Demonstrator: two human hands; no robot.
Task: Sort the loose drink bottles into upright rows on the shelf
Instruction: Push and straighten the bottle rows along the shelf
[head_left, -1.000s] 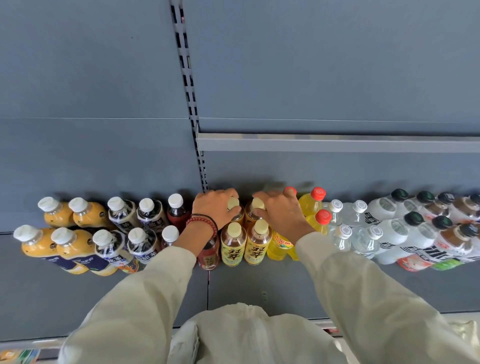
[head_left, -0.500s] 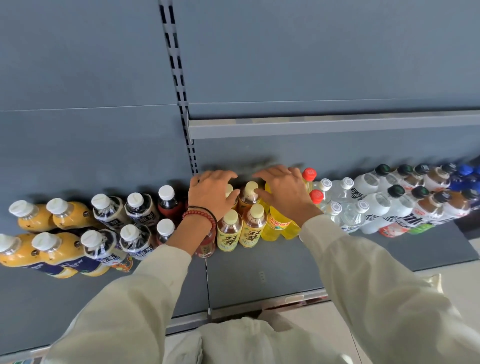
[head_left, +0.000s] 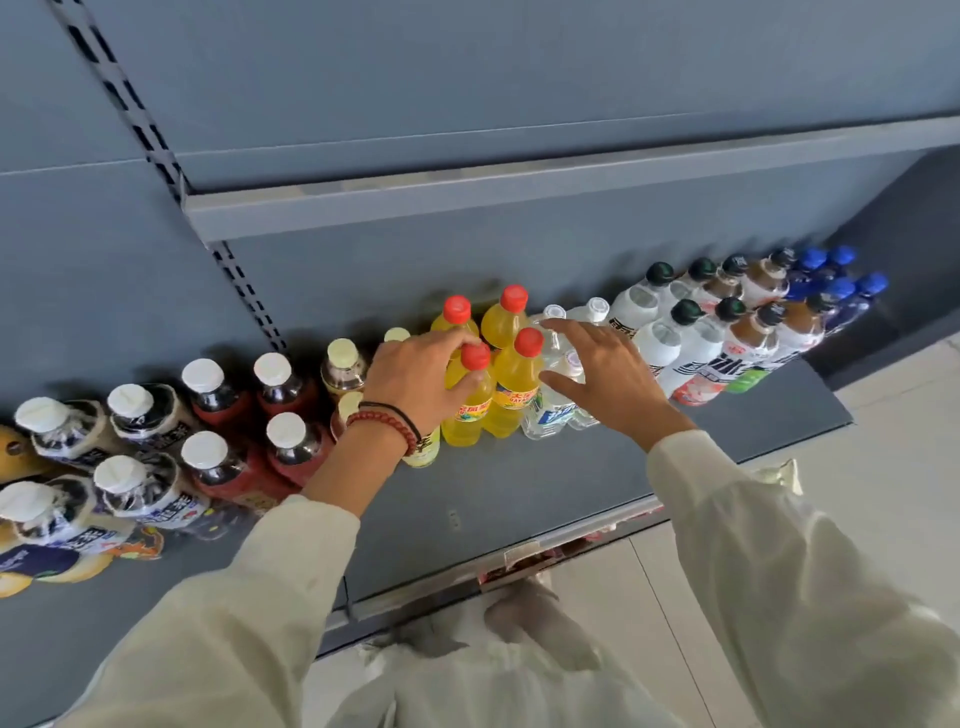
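Note:
Upright drink bottles stand in rows on the grey shelf (head_left: 493, 493). My left hand (head_left: 415, 379), with bead bracelets at the wrist, holds the neck of the front-left yellow juice bottle (head_left: 467, 410), whose red cap sits between fingers and thumb. Beside it stand three more red-capped yellow bottles (head_left: 511, 379). My right hand (head_left: 602, 379) hovers with fingers spread over the clear water bottles (head_left: 550, 410), fingertips at their caps. Pale-capped tea bottles (head_left: 343, 369) are partly hidden under my left hand.
Left of the tea stand red-labelled dark bottles (head_left: 291, 441) and white-capped bottles (head_left: 130, 488). To the right are white bottles with dark caps (head_left: 660, 343), brown ones, and blue-capped bottles (head_left: 852, 291). An upper shelf edge (head_left: 519, 192) overhangs. Tiled floor (head_left: 883, 493) lies right.
Both hands moved right, off the tea bottles: the left onto a yellow juice bottle, the right over the clear water bottles. The view also swung right.

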